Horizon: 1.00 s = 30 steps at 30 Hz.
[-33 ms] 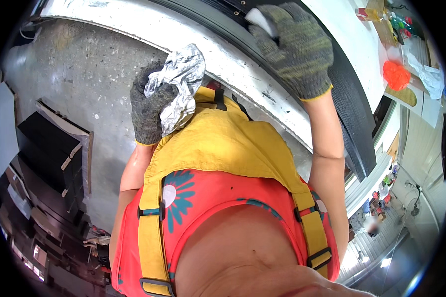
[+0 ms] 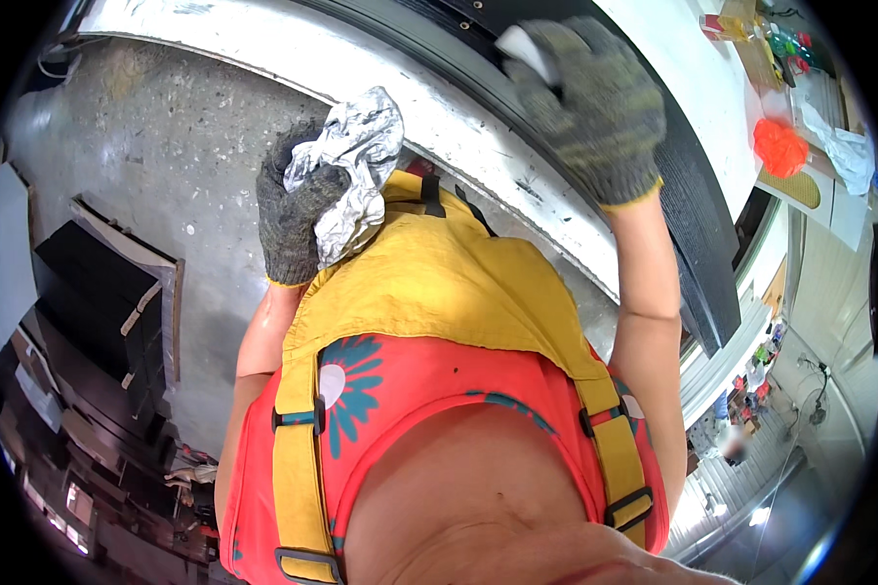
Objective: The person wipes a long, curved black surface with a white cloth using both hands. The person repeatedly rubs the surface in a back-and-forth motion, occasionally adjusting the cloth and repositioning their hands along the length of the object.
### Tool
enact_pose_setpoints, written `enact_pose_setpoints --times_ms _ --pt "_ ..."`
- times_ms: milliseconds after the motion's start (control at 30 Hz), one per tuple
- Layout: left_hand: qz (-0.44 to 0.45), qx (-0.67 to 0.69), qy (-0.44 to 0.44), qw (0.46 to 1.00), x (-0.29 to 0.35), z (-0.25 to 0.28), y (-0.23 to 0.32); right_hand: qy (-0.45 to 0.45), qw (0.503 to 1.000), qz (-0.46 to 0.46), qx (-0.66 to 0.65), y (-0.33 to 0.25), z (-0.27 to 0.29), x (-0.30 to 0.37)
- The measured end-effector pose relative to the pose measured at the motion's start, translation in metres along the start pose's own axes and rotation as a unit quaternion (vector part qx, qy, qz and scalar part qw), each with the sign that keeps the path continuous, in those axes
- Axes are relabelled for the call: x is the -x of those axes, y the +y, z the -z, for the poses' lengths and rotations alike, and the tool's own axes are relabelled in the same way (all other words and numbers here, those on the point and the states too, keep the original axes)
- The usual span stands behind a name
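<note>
A knitted grey-green glove covers my left hand [image 2: 302, 200], its fingers closed round a crumpled whitish-grey cloth [image 2: 356, 161] beside the yellow apron [image 2: 439, 268]. My right hand [image 2: 595, 102], in a matching glove with a yellow cuff, lies over a long black panel [image 2: 691, 195]. Between its thumb and fingers it grips a small white pad-like piece [image 2: 525, 49]; the glove hides much of it, so its exact kind does not show. The panel has a grooved edge and rests on a white-topped bench [image 2: 458, 127].
Brass-coloured fittings [image 2: 478, 5] sit in the panel near its far end. A red plastic bag [image 2: 780, 146] and bottles lie on the right-hand surface. Dark boards [image 2: 98, 292] stand on the concrete floor [image 2: 205, 107] at the left.
My right hand has shifted slightly right and toward me along the black panel, with the white piece still in it. The left hand and its cloth have stayed put.
</note>
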<state>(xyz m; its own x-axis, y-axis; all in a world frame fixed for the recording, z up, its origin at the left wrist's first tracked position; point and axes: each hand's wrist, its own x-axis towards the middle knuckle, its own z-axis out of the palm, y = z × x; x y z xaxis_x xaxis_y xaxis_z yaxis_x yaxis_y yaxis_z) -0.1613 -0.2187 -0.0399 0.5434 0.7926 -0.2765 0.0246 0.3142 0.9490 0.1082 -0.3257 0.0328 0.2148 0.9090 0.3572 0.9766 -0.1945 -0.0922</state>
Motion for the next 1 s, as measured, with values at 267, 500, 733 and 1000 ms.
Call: enact_pose_setpoints --times_ms 267,500,733,1000 --pt "0.017 0.035 0.023 0.999 -0.001 -0.001 0.000 -0.053 0.993 -0.102 0.001 0.028 0.041 0.061" --pt "0.009 -0.060 -0.055 0.997 -0.007 0.012 -0.002 -0.017 0.999 -0.026 0.008 0.029 0.020 0.045" --pt "0.018 0.009 -0.014 1.000 0.000 0.014 -0.013 -0.010 1.000 -0.003 -0.002 0.008 0.009 0.008" --pt "0.023 0.090 0.018 0.996 0.002 0.014 -0.012 -0.058 0.996 -0.048 0.039 0.025 0.029 0.044"
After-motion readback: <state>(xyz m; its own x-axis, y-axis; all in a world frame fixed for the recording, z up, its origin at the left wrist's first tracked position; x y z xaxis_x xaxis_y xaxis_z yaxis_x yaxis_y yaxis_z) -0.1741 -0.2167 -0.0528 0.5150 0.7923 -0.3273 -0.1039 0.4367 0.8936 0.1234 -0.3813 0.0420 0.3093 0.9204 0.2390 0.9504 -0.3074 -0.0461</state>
